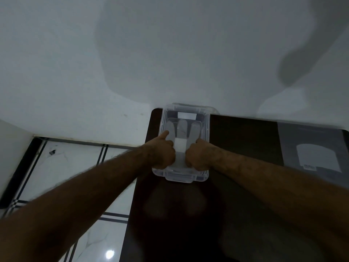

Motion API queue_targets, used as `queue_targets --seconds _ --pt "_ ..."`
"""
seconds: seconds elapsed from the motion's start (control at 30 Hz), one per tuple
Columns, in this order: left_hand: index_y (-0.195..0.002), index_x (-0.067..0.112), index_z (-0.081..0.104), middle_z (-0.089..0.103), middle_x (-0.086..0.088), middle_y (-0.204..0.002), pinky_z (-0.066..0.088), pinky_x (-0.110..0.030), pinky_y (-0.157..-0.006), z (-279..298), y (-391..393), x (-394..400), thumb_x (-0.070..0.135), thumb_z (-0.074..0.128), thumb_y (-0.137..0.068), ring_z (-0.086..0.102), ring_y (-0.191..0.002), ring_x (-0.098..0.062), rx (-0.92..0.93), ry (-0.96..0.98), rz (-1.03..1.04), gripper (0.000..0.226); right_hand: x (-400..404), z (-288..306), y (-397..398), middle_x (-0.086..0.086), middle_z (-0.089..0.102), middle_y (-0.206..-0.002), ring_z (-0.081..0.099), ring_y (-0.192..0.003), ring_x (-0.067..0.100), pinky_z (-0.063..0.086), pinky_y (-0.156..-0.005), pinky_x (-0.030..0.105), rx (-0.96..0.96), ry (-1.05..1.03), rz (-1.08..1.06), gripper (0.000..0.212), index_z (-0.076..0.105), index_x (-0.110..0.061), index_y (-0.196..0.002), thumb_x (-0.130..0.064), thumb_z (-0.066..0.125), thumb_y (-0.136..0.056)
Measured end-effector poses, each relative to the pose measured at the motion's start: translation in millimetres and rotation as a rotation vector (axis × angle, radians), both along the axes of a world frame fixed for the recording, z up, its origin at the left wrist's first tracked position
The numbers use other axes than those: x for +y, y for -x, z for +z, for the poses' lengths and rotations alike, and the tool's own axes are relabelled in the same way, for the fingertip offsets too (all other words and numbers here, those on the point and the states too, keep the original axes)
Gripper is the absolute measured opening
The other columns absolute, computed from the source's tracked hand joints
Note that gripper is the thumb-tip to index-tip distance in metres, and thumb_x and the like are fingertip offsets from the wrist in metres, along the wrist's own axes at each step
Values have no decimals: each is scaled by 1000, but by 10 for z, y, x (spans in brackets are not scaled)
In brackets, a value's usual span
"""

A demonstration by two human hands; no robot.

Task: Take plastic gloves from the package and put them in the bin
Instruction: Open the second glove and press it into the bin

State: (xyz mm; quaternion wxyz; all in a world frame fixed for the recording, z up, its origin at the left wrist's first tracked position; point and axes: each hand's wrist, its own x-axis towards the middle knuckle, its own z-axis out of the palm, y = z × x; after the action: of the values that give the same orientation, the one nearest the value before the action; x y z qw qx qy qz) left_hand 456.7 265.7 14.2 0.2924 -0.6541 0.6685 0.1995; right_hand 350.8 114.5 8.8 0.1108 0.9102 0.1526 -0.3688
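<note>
A clear plastic bin (207, 129) stands on the dark table at its far left corner, against the wall. A thin, see-through plastic glove (182, 129) lies spread inside it, fingers pointing away from me. My left hand (164, 153) presses on the glove's left side with the fingers curled and the index finger stretched forward. My right hand (198, 155) is curled on the glove's right side. Both hands sit inside the bin over the glove's cuff. The grey glove package (313, 148) lies flat at the table's right.
The dark brown table (243, 140) runs from the wall toward me. A white wall rises right behind the bin. To the left, below the table edge, is a white tiled floor (75, 163) with dark stripes.
</note>
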Motion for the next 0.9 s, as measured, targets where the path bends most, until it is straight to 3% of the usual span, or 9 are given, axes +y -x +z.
queue_targets --seconds 0.13,0.3,0.43,0.53,0.67,0.9 --pt "-131 25 71 70 -2 -134 -3 -68 -127 -15 -38 -36 32 60 -105 50 -142 -26 -16 -51 31 29 11 0 -12 5 66 -131 63 -119 27 42 -112 48 58 -5 -41 36 63 -21 -137 -37 57 -105" --pt "-131 28 69 73 0 -127 3 -68 -127 -60 -231 -215 31 58 -104 57 -136 -25 -48 110 54 30 -173 -7 -190 4 69 -116 64 -113 27 37 -116 56 -212 -26 -125 33 66 -24 -129 -41 59 -101" --pt "-134 23 69 72 -2 -136 -6 -68 -126 -114 -388 -382 38 64 -102 53 -144 -26 -139 112 153 36 -279 -23 -395 8 64 -127 58 -125 33 36 -116 60 -151 38 -181 44 61 -26 -135 -48 64 -97" --pt "-122 21 74 74 -2 -131 -5 -71 -125 -171 -469 -455 44 71 -98 56 -140 -25 -181 82 170 33 -330 -119 -485 7 64 -128 59 -125 33 37 -116 59 -132 49 -177 47 60 -28 -135 -50 69 -94" --pt "-114 26 76 77 2 -121 -5 -74 -123 -231 -542 -500 44 71 -95 60 -135 -26 -218 65 161 27 -418 -229 -499 4 66 -124 63 -120 30 38 -113 58 -242 -7 -157 41 63 -30 -129 -46 72 -93" --pt "-115 24 76 76 2 -124 -8 -72 -123 -257 -544 -552 38 70 -98 58 -138 -27 -291 58 141 23 -473 -253 -490 -1 63 -141 54 -136 28 24 -121 65 -222 -21 -218 47 59 -33 -139 -48 67 -95"
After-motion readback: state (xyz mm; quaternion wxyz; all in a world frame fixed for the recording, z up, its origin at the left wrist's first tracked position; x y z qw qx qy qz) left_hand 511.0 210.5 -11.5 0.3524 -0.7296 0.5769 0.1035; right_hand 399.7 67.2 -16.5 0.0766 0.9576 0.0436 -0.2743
